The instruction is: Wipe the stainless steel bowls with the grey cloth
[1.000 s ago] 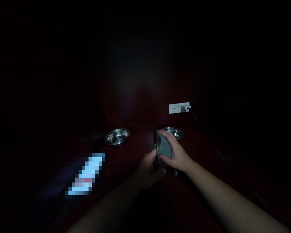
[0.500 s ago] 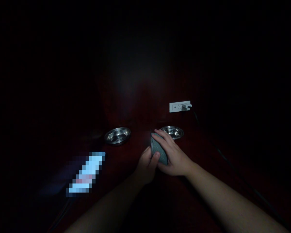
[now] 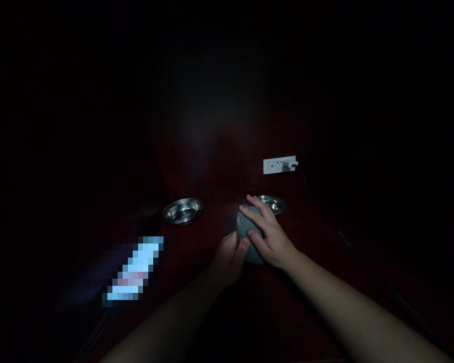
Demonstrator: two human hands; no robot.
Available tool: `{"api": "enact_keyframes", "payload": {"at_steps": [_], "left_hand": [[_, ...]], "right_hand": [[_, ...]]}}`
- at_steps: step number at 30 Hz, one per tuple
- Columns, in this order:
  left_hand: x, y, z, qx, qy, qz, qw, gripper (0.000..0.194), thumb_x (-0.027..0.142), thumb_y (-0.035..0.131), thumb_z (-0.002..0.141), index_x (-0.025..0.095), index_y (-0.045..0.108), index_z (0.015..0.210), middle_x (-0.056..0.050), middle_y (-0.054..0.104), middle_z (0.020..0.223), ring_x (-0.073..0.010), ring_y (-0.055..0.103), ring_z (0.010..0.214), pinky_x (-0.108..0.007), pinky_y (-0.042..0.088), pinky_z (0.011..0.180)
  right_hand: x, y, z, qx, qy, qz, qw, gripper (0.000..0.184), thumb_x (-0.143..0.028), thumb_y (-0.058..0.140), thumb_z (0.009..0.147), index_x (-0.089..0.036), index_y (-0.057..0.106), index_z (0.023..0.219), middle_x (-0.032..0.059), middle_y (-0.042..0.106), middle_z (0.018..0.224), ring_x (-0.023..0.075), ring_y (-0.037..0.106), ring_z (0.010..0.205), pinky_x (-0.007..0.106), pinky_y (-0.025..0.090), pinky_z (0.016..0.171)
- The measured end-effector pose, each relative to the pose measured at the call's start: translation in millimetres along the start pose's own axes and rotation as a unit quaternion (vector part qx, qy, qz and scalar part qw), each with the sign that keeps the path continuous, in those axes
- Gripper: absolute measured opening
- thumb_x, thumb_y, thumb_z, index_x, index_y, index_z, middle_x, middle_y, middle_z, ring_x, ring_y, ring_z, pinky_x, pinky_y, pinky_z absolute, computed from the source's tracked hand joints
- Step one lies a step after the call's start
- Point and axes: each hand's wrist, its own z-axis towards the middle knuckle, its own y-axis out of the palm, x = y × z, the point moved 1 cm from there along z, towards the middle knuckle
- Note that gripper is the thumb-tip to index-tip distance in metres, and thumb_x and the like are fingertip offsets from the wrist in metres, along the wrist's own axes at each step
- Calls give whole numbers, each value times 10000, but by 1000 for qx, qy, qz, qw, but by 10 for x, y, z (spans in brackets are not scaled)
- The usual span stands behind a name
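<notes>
A rectangular grey-green speckled thing (image 3: 254, 250) that looks like a deck of cards stands tilted between my hands. My left hand (image 3: 230, 257) is closed round its lower left side, with the thumb on the speckled face. Spread fingers of my right hand (image 3: 274, 237) lie across that face from the right, the thumb pointing at its middle and two fingertips near its upper left edge. Behind the right fingers is a shiny metal dish (image 3: 278, 204), partly covered by them. Another metal dish (image 3: 182, 212) rests farther left.
A lit phone-like screen (image 3: 136, 269), blurred into blocks, lies at the left. A white wall socket (image 3: 274, 165) with a plug in it is at the back right. Its dark cable (image 3: 350, 244) runs down the right side. The dark reddish surface fades into shadow.
My right hand has shifted slightly up and right, its thumb moving from below the speckled thing onto its face, uncovering the lower part. My left hand has stayed in place.
</notes>
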Motion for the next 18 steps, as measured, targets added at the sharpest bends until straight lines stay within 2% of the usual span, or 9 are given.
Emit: {"api": "enact_keyframes", "payload": {"at_steps": [4,8,18], "left_hand": [[0,-7,16,-17,21,50,998,319,362,358,911,118,549,985,-94,629,924,-189,586,808,-298,445,734],[-15,-7,14,-41,19,52,998,347,395,365,901,117,564,958,-101,625,904,-197,578,790,-309,449,723],[52,-18,41,-105,33,24,994,342,354,404,891,101,560,1061,-124,610,1022,-216,572,905,-337,444,821]], "right_hand": [[-23,-5,8,10,17,14,1000,494,-264,444,864,-272,380,1353,64,243,1484,276,227,1368,539,252,1087],[-51,-16,17,14,27,35,999,485,-266,434,870,-283,379,1352,56,245,1484,267,252,1360,528,267,1086],[-23,-23,14,41,55,80,994,458,-294,410,886,-246,395,1341,77,280,1468,237,295,1343,467,263,1100]]}}
